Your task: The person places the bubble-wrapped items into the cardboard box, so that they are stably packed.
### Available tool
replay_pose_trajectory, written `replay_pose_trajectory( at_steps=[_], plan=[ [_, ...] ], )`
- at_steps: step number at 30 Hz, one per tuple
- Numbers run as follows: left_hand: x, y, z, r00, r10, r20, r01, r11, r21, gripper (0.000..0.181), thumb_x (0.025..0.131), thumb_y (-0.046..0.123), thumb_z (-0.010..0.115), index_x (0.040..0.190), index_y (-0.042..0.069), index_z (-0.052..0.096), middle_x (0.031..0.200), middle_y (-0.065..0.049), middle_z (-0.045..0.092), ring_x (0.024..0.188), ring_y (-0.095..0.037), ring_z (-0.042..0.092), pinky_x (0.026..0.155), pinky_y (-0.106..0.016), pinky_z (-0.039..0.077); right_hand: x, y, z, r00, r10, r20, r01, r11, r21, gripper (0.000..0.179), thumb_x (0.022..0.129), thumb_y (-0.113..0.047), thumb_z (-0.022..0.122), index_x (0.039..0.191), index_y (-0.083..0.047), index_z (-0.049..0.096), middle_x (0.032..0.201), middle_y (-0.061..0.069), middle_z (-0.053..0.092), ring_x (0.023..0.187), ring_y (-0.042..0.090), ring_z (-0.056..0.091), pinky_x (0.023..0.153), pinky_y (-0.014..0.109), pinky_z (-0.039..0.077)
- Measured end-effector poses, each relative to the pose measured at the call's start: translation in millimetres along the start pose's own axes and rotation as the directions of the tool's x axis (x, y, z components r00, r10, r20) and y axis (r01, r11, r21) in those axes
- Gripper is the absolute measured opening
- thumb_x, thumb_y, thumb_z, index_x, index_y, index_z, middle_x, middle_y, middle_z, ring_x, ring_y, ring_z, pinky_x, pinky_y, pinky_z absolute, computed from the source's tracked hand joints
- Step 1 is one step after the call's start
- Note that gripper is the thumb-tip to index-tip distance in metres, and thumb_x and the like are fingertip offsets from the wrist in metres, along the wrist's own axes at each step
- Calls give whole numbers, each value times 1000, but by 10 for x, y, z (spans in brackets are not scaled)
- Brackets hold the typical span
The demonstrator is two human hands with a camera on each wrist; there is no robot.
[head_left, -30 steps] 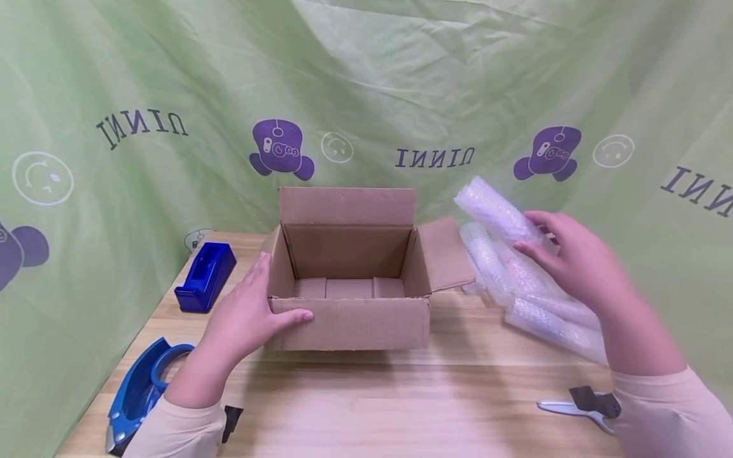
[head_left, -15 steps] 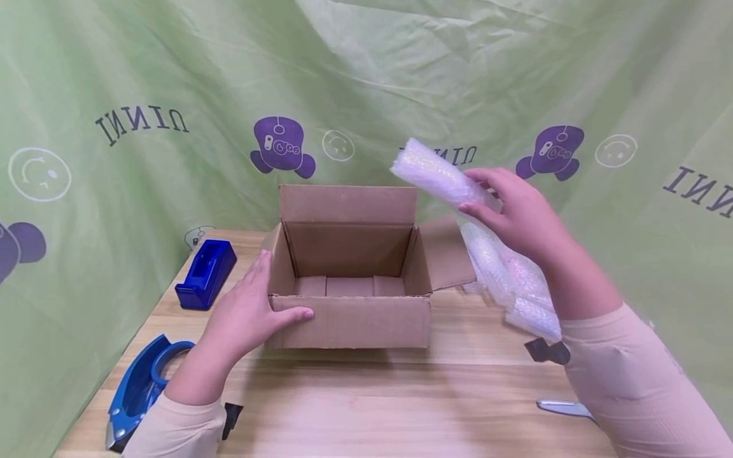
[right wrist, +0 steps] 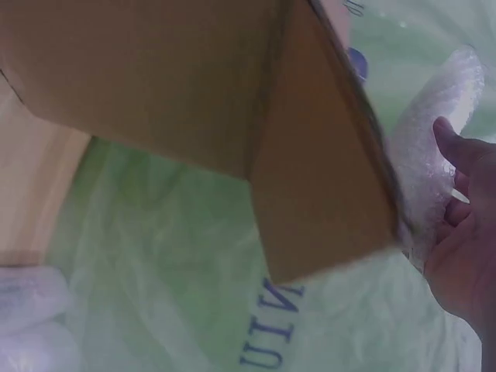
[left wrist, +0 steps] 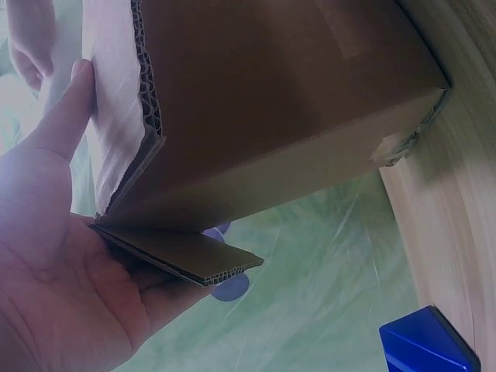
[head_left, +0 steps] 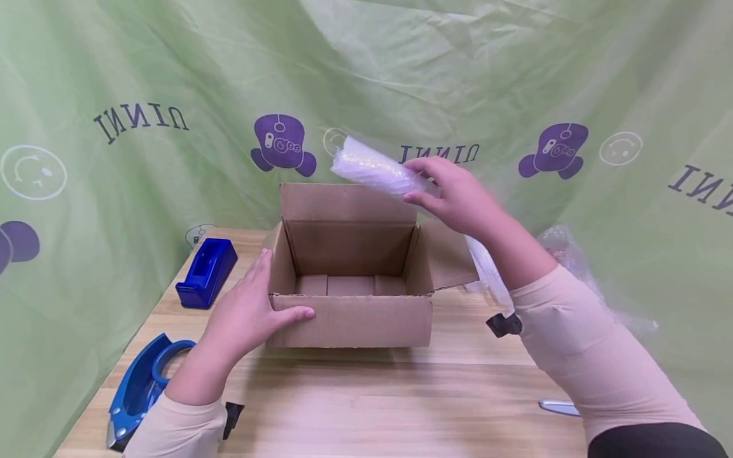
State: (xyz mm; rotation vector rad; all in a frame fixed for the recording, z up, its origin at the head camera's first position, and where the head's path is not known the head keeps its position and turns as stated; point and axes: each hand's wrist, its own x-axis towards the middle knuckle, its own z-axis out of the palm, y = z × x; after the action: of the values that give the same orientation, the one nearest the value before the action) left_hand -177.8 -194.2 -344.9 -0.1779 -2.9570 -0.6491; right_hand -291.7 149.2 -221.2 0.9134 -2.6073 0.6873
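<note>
In the head view an open cardboard box (head_left: 349,322) stands in the middle of the table, its flaps folded outward and its floor bare. My left hand (head_left: 243,312) holds the box's near left corner, thumb on the front flap and fingers along the left flap. My right hand (head_left: 455,194) grips a roll of bubble wrap (head_left: 372,166) by its right end, above the box's back right part. The roll tilts, left end higher. In the right wrist view, thumb and fingers close around the bubble wrap roll (right wrist: 434,132), just past the box's side flap (right wrist: 325,186).
More bubble wrap (head_left: 489,270) lies right of the box, partly hidden by my right arm. A blue tape dispenser (head_left: 206,273) and a blue tape gun (head_left: 137,381) are at the left. A light-handled tool (head_left: 560,407) lies front right. Green cloth (head_left: 366,76) hangs behind.
My right hand has carried the bubble wrap roll leftward from the pile at the right to above the box. My left hand and the box have stayed in place.
</note>
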Motion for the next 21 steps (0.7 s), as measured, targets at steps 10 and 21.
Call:
replay_pose_trajectory(
  at_steps=[10, 21],
  plan=[
    [16, -1, 10, 1000, 6, -3, -6, 1000, -2, 136, 66, 87, 60, 157, 2, 6, 163, -21, 14, 145, -45, 26, 110, -64, 31, 141, 14, 450, 992, -14, 124, 12, 1000, 17, 50, 90, -32, 71, 133, -11, 57, 131, 5, 60, 122, 21, 54, 109, 40, 40],
    [22, -18, 22, 1000, -2, -2, 2, 1000, -4, 136, 66, 87, 59, 157, 2, 5, 163, -21, 13, 145, -45, 25, 110, -64, 31, 127, 117, 798, 983, -71, 168, 77, 997, -29, 47, 90, -32, 73, 128, -8, 59, 126, 7, 62, 121, 22, 55, 108, 39, 41]
  ],
)
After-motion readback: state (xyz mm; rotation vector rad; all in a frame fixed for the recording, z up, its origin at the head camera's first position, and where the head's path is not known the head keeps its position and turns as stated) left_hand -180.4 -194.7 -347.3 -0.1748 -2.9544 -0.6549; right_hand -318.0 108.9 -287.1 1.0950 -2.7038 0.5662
